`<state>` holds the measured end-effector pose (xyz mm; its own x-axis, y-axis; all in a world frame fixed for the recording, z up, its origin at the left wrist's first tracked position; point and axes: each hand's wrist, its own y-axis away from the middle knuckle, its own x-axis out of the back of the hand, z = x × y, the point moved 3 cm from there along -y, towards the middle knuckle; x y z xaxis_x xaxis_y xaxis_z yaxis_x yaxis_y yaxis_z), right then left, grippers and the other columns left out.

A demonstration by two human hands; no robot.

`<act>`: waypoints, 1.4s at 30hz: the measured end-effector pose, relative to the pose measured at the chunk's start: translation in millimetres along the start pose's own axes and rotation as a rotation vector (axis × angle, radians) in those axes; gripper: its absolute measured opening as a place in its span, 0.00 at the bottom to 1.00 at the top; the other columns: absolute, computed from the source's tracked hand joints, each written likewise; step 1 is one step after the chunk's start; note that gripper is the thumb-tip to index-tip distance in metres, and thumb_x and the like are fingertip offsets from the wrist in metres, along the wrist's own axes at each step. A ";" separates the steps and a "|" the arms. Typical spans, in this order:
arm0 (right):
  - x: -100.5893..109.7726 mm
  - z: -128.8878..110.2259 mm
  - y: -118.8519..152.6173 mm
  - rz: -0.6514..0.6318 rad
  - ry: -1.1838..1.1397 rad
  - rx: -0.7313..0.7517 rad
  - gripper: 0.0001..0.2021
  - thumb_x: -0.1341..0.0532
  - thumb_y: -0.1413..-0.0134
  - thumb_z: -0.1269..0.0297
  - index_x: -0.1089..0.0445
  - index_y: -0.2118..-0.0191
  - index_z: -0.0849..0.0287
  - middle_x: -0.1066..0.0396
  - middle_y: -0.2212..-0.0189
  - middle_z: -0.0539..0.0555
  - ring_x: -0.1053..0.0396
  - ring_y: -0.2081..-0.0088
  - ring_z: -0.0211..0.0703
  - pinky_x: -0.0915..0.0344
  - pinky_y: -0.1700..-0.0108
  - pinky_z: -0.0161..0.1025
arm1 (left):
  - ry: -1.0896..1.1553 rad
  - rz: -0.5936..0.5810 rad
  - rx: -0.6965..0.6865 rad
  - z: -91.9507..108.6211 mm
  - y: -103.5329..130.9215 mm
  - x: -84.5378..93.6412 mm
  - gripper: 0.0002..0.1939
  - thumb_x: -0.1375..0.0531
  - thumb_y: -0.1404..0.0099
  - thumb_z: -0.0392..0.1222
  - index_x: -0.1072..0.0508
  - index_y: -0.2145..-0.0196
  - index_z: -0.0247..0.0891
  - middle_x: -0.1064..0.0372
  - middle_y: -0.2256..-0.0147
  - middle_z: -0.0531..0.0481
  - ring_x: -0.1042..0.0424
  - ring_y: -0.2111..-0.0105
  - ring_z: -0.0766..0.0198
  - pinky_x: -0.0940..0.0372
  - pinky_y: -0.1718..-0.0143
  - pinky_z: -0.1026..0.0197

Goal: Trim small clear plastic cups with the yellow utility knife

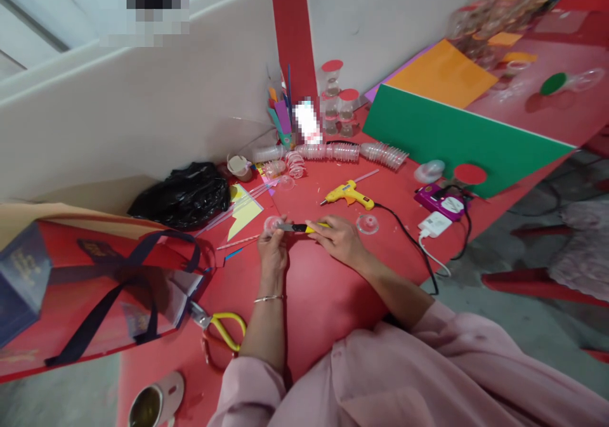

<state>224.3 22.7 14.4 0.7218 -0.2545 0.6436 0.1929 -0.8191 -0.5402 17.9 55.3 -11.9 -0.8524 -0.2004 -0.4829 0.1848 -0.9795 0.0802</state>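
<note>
My left hand (273, 245) is closed on a small clear plastic lid (272, 224), holding it up above the red table. In my right hand (340, 240) is a utility knife (304, 228) with a yellow and black handle. Its blade points left and meets the lid near my left fingertips; whether it cuts in, I cannot tell. Another clear plastic lid (367, 224) lies flat just right of my right hand. Beyond it rests a yellow glue gun (349, 194) with a glue stick in its back and a black cord trailing right.
Scissors (227, 332) with yellow handles and a mug (159, 401) of dark liquid stand front left, by a red gift bag (118, 281). Stacked clear cups (342, 153) line the back. A purple power strip (440, 202) and green board (457, 135) sit right.
</note>
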 end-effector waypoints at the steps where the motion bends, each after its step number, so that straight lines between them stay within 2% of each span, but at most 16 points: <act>1: 1.2 -0.6 -0.5 0.004 0.003 0.003 0.17 0.38 0.32 0.54 0.25 0.40 0.43 0.23 0.59 0.54 0.27 0.59 0.42 0.32 0.53 0.40 | -0.008 0.000 0.001 0.3 0.5 -0.1 0.20 0.22 0.52 0.48 0.26 0.70 0.37 0.20 0.54 0.42 0.18 0.60 0.55 0.25 0.61 0.57; 7: 6.2 -6.0 -1.4 0.031 0.007 0.031 0.16 0.37 0.32 0.56 0.24 0.42 0.44 0.22 0.59 0.54 0.27 0.60 0.41 0.33 0.55 0.39 | 0.014 -0.004 0.002 2.1 2.2 0.3 0.21 0.22 0.52 0.46 0.21 0.63 0.37 0.20 0.57 0.44 0.20 0.65 0.62 0.26 0.63 0.62; 11: 6.6 -5.4 -1.8 0.072 0.040 0.045 0.16 0.35 0.34 0.57 0.24 0.42 0.43 0.22 0.59 0.53 0.27 0.60 0.42 0.33 0.56 0.39 | 0.032 -0.002 -0.004 0.9 2.8 0.3 0.20 0.22 0.51 0.45 0.20 0.63 0.36 0.20 0.61 0.47 0.24 0.71 0.68 0.29 0.68 0.66; 16: 4.0 -4.1 -1.1 0.041 -0.067 -0.025 0.16 0.36 0.33 0.55 0.24 0.42 0.43 0.22 0.61 0.52 0.26 0.61 0.40 0.31 0.57 0.37 | 0.055 -0.043 0.025 -0.2 2.8 -3.5 0.21 0.23 0.48 0.49 0.20 0.59 0.37 0.21 0.51 0.42 0.19 0.60 0.60 0.28 0.66 0.65; 19: 2.7 -5.5 -0.6 -0.006 -0.139 -0.063 0.16 0.38 0.31 0.55 0.24 0.41 0.43 0.22 0.62 0.51 0.25 0.61 0.39 0.30 0.57 0.36 | 0.067 -0.049 0.000 2.0 2.1 -5.4 0.23 0.22 0.50 0.50 0.20 0.59 0.38 0.22 0.48 0.40 0.19 0.58 0.56 0.29 0.68 0.65; 23: 3.9 -6.6 -1.0 -0.009 -0.140 -0.078 0.16 0.39 0.31 0.55 0.24 0.42 0.43 0.21 0.62 0.51 0.25 0.62 0.39 0.30 0.57 0.36 | 0.067 -0.071 -0.011 4.0 2.2 -6.2 0.22 0.22 0.50 0.50 0.20 0.61 0.37 0.23 0.46 0.38 0.19 0.58 0.55 0.31 0.71 0.67; 29: 5.9 -9.8 -2.4 0.020 -0.094 -0.044 0.16 0.39 0.31 0.55 0.23 0.42 0.46 0.21 0.61 0.52 0.25 0.60 0.41 0.30 0.55 0.37 | 0.103 -0.128 0.009 5.3 3.8 -6.5 0.19 0.22 0.47 0.45 0.19 0.60 0.37 0.29 0.39 0.37 0.20 0.54 0.55 0.29 0.66 0.65; 36: 5.7 -4.1 -2.8 0.046 0.002 0.028 0.16 0.38 0.31 0.56 0.23 0.42 0.47 0.22 0.60 0.54 0.26 0.60 0.42 0.32 0.55 0.40 | 0.088 -0.142 0.058 3.6 4.9 -3.3 0.19 0.24 0.45 0.47 0.20 0.59 0.39 0.25 0.43 0.38 0.20 0.54 0.56 0.29 0.65 0.65; 42: 7.9 0.3 -1.3 0.074 0.119 0.069 0.16 0.36 0.33 0.56 0.24 0.42 0.45 0.22 0.58 0.53 0.28 0.59 0.43 0.35 0.54 0.42 | 0.067 -0.135 0.051 3.6 5.7 -2.9 0.19 0.24 0.44 0.49 0.21 0.60 0.39 0.26 0.43 0.38 0.21 0.59 0.61 0.30 0.66 0.65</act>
<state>229.8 21.9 20.0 0.6525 -0.3753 0.6583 0.1903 -0.7598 -0.6218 19.7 50.2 -6.9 -0.8329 -0.0665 -0.5494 0.0440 -0.9976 0.0540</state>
